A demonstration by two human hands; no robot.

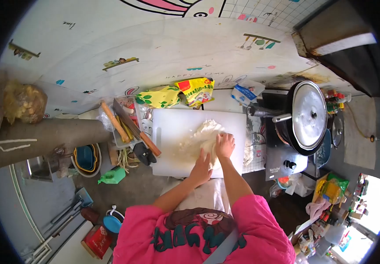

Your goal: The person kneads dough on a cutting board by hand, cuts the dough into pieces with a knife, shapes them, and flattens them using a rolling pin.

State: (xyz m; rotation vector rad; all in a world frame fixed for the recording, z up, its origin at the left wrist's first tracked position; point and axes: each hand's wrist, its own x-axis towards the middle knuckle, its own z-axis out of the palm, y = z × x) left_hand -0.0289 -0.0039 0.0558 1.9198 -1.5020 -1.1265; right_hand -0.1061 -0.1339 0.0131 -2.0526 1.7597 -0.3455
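A pale lump of dough [208, 147] lies on a large white cutting board [168, 132], with loose flour [210, 126] heaped beyond it and crumbs scattered to its left. My left hand [202, 169] presses against the near left side of the dough, its fingers pointing forward. Against the right side of the lump, my right hand [225, 145] is curled over it, fingers bent. The two hands are close together, and part of the dough is hidden beneath them.
A clear bin [126, 132] with a cleaver [138, 126] and a rolling pin [115, 122] stands left of the board. Yellow bags [195, 91] lean at the back wall. At right, a lidded wok [308, 115] sits on a stove [282, 163].
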